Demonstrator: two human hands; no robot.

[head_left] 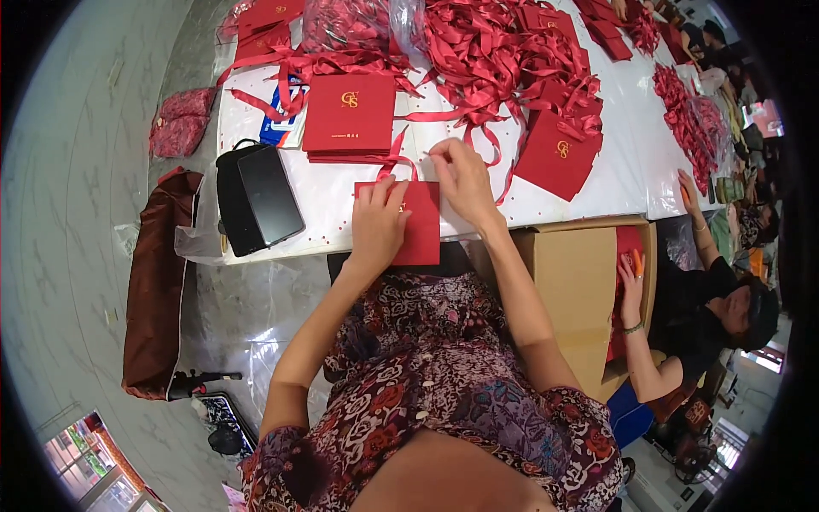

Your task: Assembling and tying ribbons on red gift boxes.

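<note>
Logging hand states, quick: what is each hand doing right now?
Left hand: open, pressed flat on the red envelope.
Right hand: fingertips pinched shut on the red ribbon.

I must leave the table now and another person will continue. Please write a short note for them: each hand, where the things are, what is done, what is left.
Left hand: flat on the red card at the near edge of the white table, pressing it down.
Right hand: pinching the red ribbon just above the card's top edge.
Nearby: stack of red cards behind it, one more red card to the right, pile of loose ribbons further back, black phone to the left.
Done: ribbon end sits at the card.
Left: whether the ribbon is tied is hidden by the hands; check it.
</note>
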